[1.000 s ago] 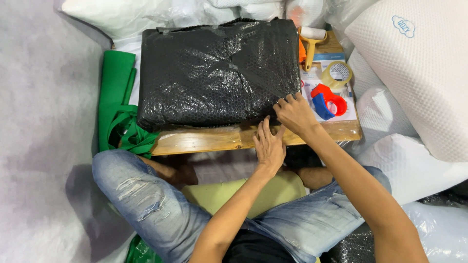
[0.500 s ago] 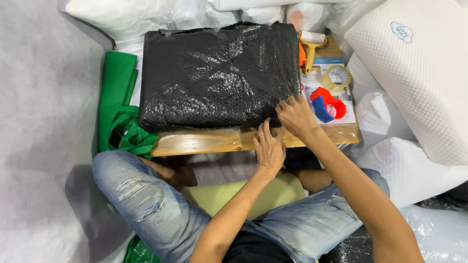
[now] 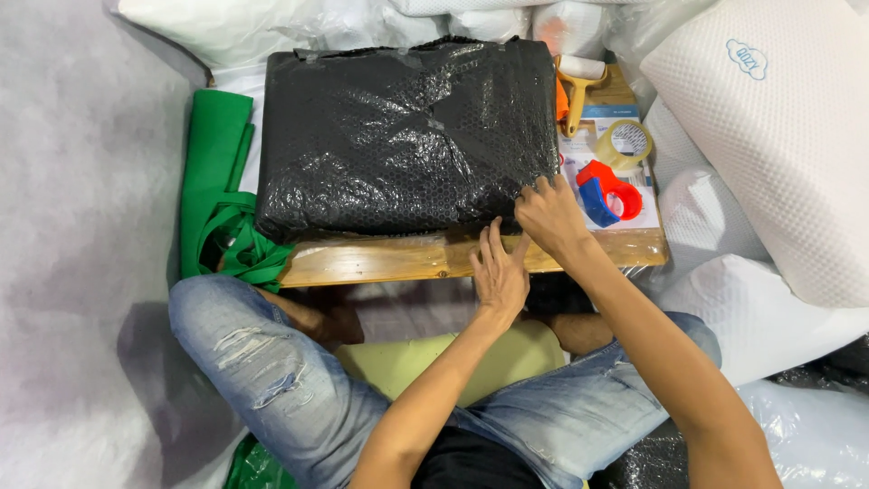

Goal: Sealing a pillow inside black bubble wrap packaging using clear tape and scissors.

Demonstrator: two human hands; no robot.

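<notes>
Left hand: left hand point(image 3: 500, 272) lies flat with fingers spread and pointing up, holding nothing, its fingertips at the near edge of the black bubble-wrapped parcel point(image 3: 407, 136).
Right hand: right hand point(image 3: 548, 215) rests palm down on the parcel's near right corner, fingers bent onto the wrap; whether it pinches the wrap I cannot tell.
Parcel: a wide, flat black bundle on the low wooden table point(image 3: 389, 261), covering most of its top.
Right of parcel: a red and blue tape dispenser point(image 3: 605, 192), just beside the right hand; a roll of clear tape point(image 3: 625, 143) behind it; a yellow-handled roller point(image 3: 579, 83) at the far edge.
Left of table: folded green cloth point(image 3: 215, 204) on the floor.
Surroundings: white pillows point(image 3: 769, 136) to the right; legs in torn blue jeans point(image 3: 272, 380), crossed under the table.
</notes>
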